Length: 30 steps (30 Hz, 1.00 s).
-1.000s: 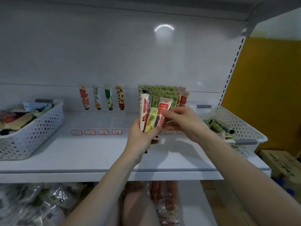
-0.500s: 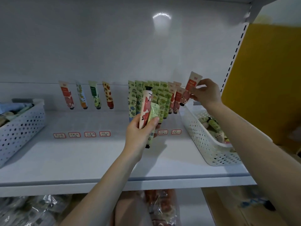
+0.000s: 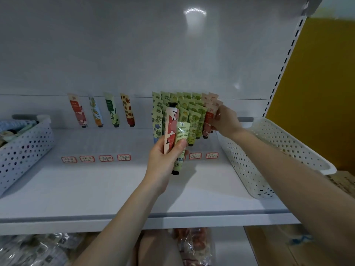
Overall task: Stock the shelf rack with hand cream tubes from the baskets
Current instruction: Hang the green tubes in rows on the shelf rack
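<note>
My left hand (image 3: pixel 165 162) grips two hand cream tubes above the shelf (image 3: pixel 96 189): a red-and-white tube (image 3: pixel 170 127) with its black cap up, and a pale green tube (image 3: pixel 181 135) with its cap down. My right hand (image 3: pixel 225 121) holds a red-and-pink tube (image 3: pixel 207 123) upright at the right end of the packed rows of green tubes (image 3: pixel 192 114) leaning on the back panel. Several single tubes (image 3: pixel 111 110) lean further left. A white basket (image 3: pixel 272 150) sits at the right, a second basket (image 3: pixel 25 148) at the left.
Small red-framed price labels (image 3: pixel 96 158) run along the shelf in front of the tubes. A yellow wall (image 3: pixel 317 93) stands beyond the rack's right upright. Wrapped goods (image 3: pixel 34 250) lie on the lower shelf, and a cardboard box (image 3: pixel 343 181) shows at the far right.
My right hand took a red-and-pink tube out of my left hand's bunch, lifted it over the rows, and has lowered it against the right end of the display.
</note>
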{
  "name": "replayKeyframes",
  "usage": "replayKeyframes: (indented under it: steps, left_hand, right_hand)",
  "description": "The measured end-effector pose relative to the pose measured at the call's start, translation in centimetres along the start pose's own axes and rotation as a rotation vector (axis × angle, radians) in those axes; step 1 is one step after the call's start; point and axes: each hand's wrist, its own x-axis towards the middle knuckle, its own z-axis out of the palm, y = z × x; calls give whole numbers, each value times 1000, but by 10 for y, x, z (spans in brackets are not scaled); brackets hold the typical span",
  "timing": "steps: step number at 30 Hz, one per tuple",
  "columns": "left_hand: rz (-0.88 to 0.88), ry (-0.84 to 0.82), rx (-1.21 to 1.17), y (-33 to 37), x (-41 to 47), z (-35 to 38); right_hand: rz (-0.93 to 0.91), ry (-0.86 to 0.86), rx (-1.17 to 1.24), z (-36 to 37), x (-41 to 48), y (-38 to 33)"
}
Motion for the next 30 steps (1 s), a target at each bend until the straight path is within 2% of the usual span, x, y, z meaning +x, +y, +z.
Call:
replayKeyframes:
  steps: [11, 17, 21, 24, 27, 30]
  left_hand:
    - [-15, -48, -38, -5, -1, -1]
    - [-20, -58, -24, -1, -4, -5]
    - [-23, -84, -25, 6, -6, -7]
    - [-13, -91, -24, 10, -7, -8]
    - [-15, -107, -72, 14, -9, -3]
    - [8, -120, -88, 19, -13, 3]
  right_hand:
    - [-27, -22, -175, 4, 6, 2]
    - [31, -54, -151, 3, 6, -2]
    - [115, -39, -3, -10, -4, -6]
    - [169, 47, 115, -29, -16, -15]
    - [44, 142, 290, -45, -46, -34]
    - [-47, -61, 508, -50, -84, -60]
